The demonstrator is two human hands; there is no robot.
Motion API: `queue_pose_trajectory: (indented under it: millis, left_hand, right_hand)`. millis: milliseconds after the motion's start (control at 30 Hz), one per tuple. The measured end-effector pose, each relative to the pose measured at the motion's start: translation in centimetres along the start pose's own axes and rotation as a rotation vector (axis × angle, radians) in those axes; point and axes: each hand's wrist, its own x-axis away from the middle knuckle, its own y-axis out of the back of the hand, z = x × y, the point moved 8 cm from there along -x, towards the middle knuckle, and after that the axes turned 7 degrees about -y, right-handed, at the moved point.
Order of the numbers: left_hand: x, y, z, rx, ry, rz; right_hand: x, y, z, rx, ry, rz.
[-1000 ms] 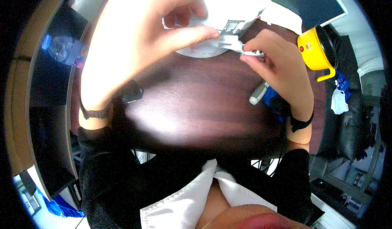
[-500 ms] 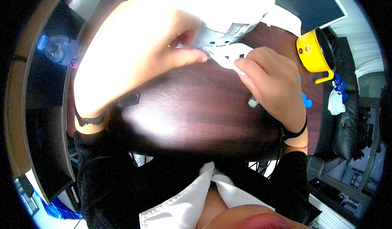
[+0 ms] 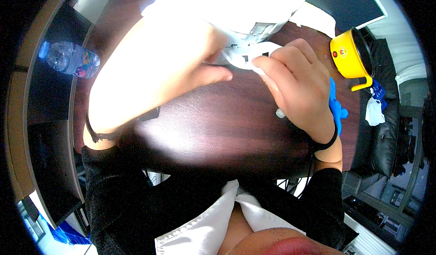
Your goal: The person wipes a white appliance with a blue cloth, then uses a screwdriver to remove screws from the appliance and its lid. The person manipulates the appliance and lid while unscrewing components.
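A large white rounded appliance housing (image 3: pixel 261 9), washed out by glare, stands at the far middle. Its near lower side shows slots and a recessed panel. A curved white plastic part (image 3: pixel 243 60) with dark square cutouts lies against that side. My right hand (image 3: pixel 297 75) pinches the part's right end between thumb and fingers. Beside the housing, my left hand (image 3: pixel 200 55) has its thumb stretched out and apart from the part. Its other fingers bend toward the housing and are partly hidden, so their contact cannot be made out.
On the dark wooden table (image 3: pixel 213 114) lie a small white-capped item (image 3: pixel 280 113) and a blue object (image 3: pixel 335 105) by my right wrist. A yellow pot (image 3: pixel 347 57) stands at the right, a water bottle (image 3: pixel 70 59) at the left. A dark object (image 3: pixel 150 114) sits under my left forearm.
My left thumb has come away from the white part. My right hand has shifted slightly up and left with the part, which now sits closer against the housing.
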Motion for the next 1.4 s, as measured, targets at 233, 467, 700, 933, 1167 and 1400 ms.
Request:
queue_pose_trajectory:
  millis: [233, 467, 700, 933, 1167, 1400]
  left_hand:
    - [0.1, -0.5, -0.2, -0.048, -0.007, -0.026]
    - [0.1, -0.2, 0.0, -0.159, 0.016, -0.036]
    - [-1.0, 1.8, -0.9, -0.169, 0.050, -0.149]
    - [-1.3, 3.7, -2.3, -0.215, -0.115, -0.333]
    - [-2.3, 2.6, -2.2, -0.729, -0.450, -0.478]
    - [-2.3, 2.2, -0.6, -0.355, -0.236, -0.373]
  right_hand:
    - [0.0, -0.1, -0.5, -0.040, 0.027, -0.086]
    - [0.6, -0.3, -1.7, -0.100, -0.007, -0.265]
    - [0.5, -0.6, -2.5, -0.091, -0.077, -0.288]
    - [1.0, -0.5, -3.2, -0.164, -0.159, -0.311]
    - [1.1, -0.7, -3.6, -0.240, -0.179, -0.391]
    - [0.9, -0.9, -3.7, -0.227, -0.146, -0.349]
